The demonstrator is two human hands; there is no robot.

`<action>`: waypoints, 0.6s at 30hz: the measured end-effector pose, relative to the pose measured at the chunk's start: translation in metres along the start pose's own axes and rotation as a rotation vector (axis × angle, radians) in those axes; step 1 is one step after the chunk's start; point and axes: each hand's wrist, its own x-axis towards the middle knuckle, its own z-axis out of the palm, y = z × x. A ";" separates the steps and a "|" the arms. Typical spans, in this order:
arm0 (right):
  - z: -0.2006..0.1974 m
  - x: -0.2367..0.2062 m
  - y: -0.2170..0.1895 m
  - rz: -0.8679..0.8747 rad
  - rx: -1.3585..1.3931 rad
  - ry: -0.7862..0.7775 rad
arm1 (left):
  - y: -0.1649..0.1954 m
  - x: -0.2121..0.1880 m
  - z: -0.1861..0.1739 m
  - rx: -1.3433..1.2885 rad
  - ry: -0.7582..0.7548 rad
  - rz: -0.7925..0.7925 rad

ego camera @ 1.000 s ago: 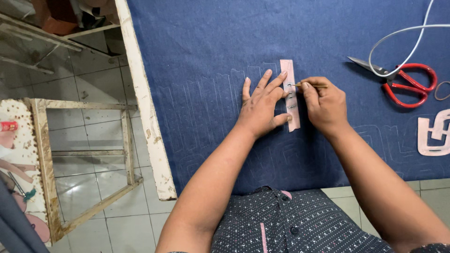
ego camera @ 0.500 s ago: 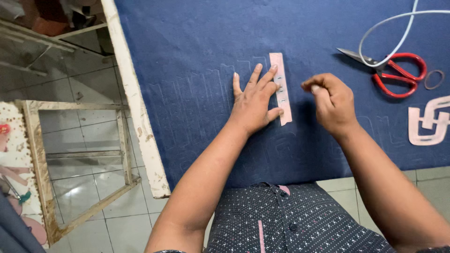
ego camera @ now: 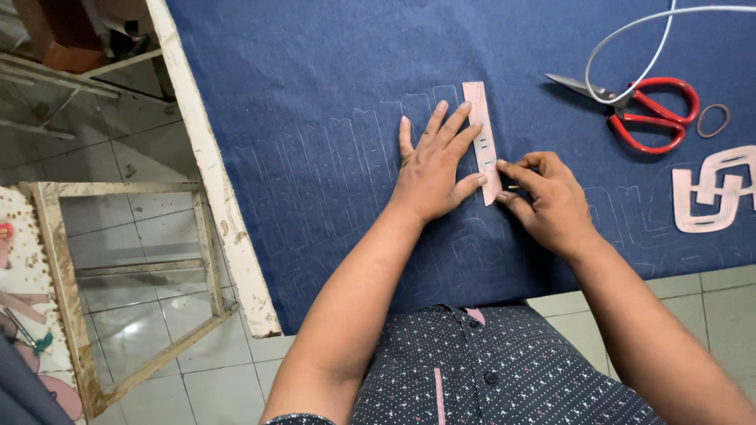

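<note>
the pink strip (ego camera: 482, 140), a narrow paper-like template with small slots, lies flat on the blue fabric (ego camera: 315, 94) that covers the desk (ego camera: 206, 169), near its middle. the left hand (ego camera: 433, 169) is spread open, palm down, its fingertips (ego camera: 472, 126) pressing the strip's left edge; it grips nothing. the right hand (ego camera: 543, 201) is pinched closed at the strip's lower end on a thin yellow-tipped marking tool (ego camera: 512, 187), too small to tell what kind. the strip looks light, thin and bendy, likely to slide on cloth, so it is best pinned flat under fingers or lifted by an end edge. the fabric looks soft and prone to wrinkle. red scissors (ego camera: 650, 118), a white cable (ego camera: 630, 35), a rubber band (ego camera: 713, 120) and another pink cutout (ego camera: 713, 197) lie well apart to the right.
</note>
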 end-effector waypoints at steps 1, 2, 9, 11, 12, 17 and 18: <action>0.000 0.000 0.001 -0.005 -0.003 0.001 | -0.001 0.001 0.001 0.003 0.000 0.004; 0.001 0.000 0.001 -0.009 -0.006 -0.002 | -0.001 0.001 0.002 0.006 -0.002 0.005; 0.002 0.000 0.002 -0.004 -0.010 -0.001 | -0.001 0.001 0.003 0.034 -0.015 0.011; 0.002 0.000 0.001 -0.009 -0.023 -0.003 | -0.001 -0.001 0.001 0.024 -0.005 0.019; 0.001 0.000 0.001 -0.014 -0.019 -0.001 | 0.000 -0.001 -0.001 0.020 0.001 0.023; -0.001 0.000 0.000 -0.026 -0.020 0.001 | 0.002 -0.002 -0.006 0.011 -0.054 0.015; -0.001 0.001 -0.001 -0.025 -0.019 0.000 | 0.002 -0.002 -0.006 0.018 -0.044 0.022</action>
